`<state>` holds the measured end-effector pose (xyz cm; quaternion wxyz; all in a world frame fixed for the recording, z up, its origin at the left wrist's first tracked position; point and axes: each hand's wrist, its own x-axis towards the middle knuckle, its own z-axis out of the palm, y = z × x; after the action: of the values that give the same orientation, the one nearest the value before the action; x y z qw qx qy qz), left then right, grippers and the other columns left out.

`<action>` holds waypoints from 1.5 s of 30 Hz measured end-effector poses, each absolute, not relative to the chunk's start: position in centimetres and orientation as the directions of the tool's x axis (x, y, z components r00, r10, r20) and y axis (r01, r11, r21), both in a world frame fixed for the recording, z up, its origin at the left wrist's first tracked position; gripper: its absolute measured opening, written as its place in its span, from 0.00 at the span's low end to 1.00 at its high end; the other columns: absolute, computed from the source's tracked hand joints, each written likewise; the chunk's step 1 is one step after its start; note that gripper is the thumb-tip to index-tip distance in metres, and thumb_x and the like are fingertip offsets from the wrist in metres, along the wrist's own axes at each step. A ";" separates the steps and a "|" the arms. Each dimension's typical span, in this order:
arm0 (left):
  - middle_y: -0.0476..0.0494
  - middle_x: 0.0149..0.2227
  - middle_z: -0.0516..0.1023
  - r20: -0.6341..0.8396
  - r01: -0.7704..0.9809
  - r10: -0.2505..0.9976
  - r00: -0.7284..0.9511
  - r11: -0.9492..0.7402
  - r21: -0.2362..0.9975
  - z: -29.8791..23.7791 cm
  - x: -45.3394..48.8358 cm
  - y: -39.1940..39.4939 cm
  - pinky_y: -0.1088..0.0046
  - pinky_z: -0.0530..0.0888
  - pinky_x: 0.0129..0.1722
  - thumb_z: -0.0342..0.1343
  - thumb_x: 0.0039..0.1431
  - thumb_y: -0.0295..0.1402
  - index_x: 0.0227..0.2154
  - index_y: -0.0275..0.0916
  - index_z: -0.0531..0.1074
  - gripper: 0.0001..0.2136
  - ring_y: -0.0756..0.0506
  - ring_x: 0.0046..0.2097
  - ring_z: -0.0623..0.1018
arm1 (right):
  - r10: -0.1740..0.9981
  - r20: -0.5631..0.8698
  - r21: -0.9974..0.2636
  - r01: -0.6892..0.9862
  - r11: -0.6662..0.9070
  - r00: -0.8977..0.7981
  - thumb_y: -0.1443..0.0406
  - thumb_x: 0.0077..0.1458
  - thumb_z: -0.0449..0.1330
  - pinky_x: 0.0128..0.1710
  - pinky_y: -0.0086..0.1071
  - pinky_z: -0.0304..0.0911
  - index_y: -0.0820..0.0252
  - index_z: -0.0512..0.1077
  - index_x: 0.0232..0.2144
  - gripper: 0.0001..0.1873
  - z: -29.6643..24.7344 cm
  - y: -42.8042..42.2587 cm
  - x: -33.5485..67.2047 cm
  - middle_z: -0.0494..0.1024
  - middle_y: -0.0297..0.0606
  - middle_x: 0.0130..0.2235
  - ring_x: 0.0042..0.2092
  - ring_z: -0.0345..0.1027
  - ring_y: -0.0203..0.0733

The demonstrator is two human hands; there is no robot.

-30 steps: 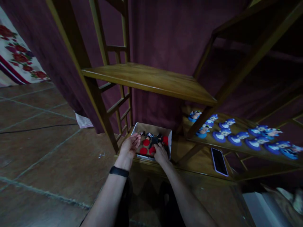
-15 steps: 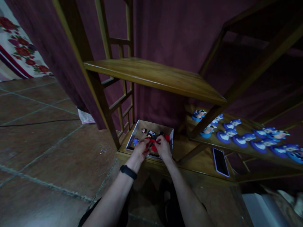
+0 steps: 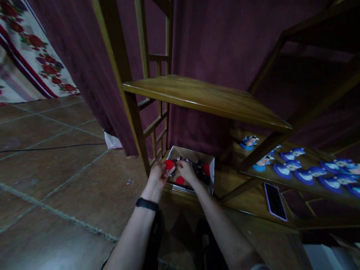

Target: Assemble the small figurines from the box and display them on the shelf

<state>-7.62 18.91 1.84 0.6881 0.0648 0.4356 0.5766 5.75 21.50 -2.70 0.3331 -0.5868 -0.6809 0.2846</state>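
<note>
At the box (image 3: 197, 154), left hand (image 3: 158, 174) pinches a red disc (image 3: 168, 164).

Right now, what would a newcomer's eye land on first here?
The bright red disc in the left hand, at the left side of the open box, with the right hand close beside it. Next, the blue-based figurines on the shelf to the right, then the dark-screened phone lying below them in the view.
</note>
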 end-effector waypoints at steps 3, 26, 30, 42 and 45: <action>0.43 0.26 0.73 -0.562 -0.745 0.825 -0.051 0.344 0.572 2.1 -8.5 19.2 0.64 0.75 0.34 0.44 0.51 0.19 0.31 0.35 0.67 0.10 0.48 0.29 0.75 | 0.987 0.018 -0.665 0.735 0.132 -0.162 0.72 0.48 0.52 0.42 0.32 0.59 0.59 0.71 0.34 0.11 -3.4 22.5 3.2 0.76 0.40 0.38 0.41 0.68 0.41; 0.39 0.26 0.76 -0.507 -0.596 0.840 0.190 0.510 0.620 1.7 -2.7 16.7 0.64 0.76 0.34 0.52 0.49 0.20 0.30 0.31 0.69 0.05 0.47 0.28 0.77 | 0.989 -0.033 -0.886 -0.462 0.039 0.148 0.66 0.41 0.59 0.45 0.40 0.64 0.54 0.68 0.35 0.14 0.7 15.1 11.4 0.74 0.33 0.37 0.43 0.68 0.40; 0.38 0.26 0.77 -0.495 -0.592 0.837 0.234 0.527 0.610 1.6 -1.1 16.1 0.63 0.75 0.35 0.54 0.49 0.23 0.29 0.31 0.69 0.04 0.45 0.30 0.77 | 0.981 0.051 -0.963 -0.252 0.098 0.187 0.67 0.42 0.55 0.40 0.33 0.63 0.54 0.66 0.37 0.15 0.9 15.0 11.5 0.73 0.32 0.37 0.39 0.67 0.37; 0.39 0.25 0.76 -0.501 -0.609 0.833 0.234 0.528 0.592 1.4 -0.6 16.2 0.64 0.76 0.33 0.55 0.49 0.22 0.25 0.31 0.69 0.01 0.47 0.28 0.76 | 0.977 0.167 -0.984 0.088 0.157 0.129 0.66 0.43 0.56 0.40 0.30 0.62 0.54 0.64 0.41 0.18 0.2 15.9 12.0 0.71 0.32 0.38 0.37 0.66 0.36; 0.40 0.25 0.75 -0.491 -0.628 0.844 0.215 0.505 0.592 1.4 -0.8 16.3 0.65 0.76 0.33 0.55 0.49 0.21 0.24 0.31 0.69 0.02 0.48 0.27 0.76 | 0.977 0.160 -0.975 0.177 0.134 0.142 0.66 0.42 0.56 0.41 0.31 0.62 0.53 0.63 0.45 0.24 -0.4 16.2 12.3 0.71 0.32 0.39 0.39 0.67 0.37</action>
<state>-0.75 16.30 1.41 0.7679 0.1340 0.4033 0.4793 12.30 16.21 -0.40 0.5298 -0.5389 -0.5352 0.3776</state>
